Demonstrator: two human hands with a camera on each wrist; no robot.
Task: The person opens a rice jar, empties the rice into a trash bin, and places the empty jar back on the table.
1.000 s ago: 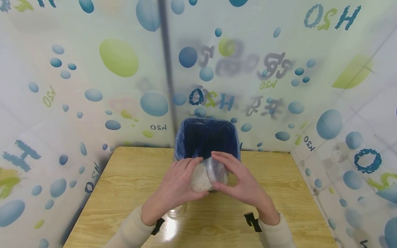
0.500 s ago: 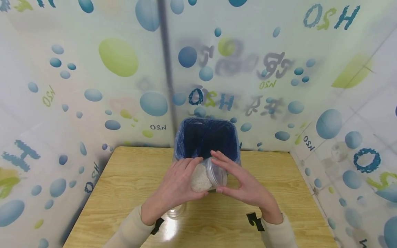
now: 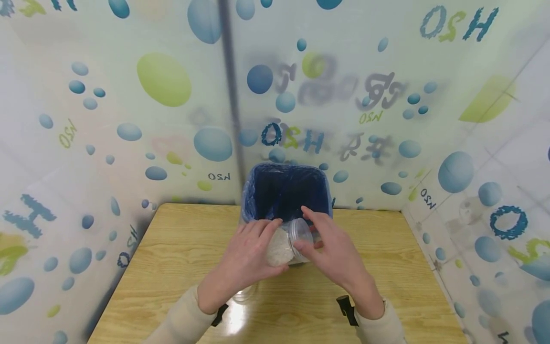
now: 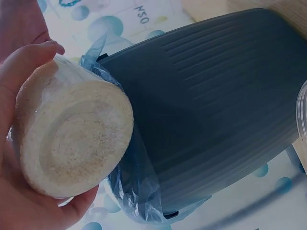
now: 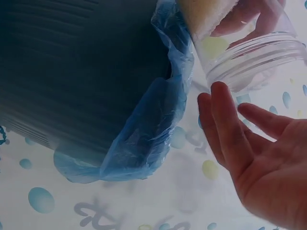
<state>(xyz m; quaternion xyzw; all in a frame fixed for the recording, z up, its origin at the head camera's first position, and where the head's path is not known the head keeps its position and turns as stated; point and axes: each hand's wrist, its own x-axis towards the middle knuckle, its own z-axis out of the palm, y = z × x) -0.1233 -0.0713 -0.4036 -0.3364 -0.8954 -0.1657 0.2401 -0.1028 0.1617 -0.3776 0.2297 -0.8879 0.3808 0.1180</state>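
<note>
My left hand [image 3: 242, 253] grips a clear jar [image 3: 279, 247] of white grains, which look like rice. The jar is tilted, its bottom facing the left wrist camera and its clear ridged end [image 3: 300, 231] pointing right. In the right wrist view, the left fingers show through the clear wall. My right hand [image 3: 339, 253] is at the ridged end, thumb and fingers loosely bent and spread. In the right wrist view its fingertips [image 5: 219, 88] come very close to the rim; contact is hard to tell. Whether a lid is on cannot be made out.
Just behind the jar stands a dark bin [image 4: 216, 96] lined with a blue plastic bag [image 3: 249, 200]. A clear round object [image 3: 243, 294] sits on the wooden table [image 3: 189, 253], partly behind the left wrist. A patterned sheet [image 3: 172, 143] surrounds the table.
My right hand has loosened from the jar's ridged end, drawn slightly away, then come back turned, with the thumb in front of it. My left hand keeps the jar nearly still.
</note>
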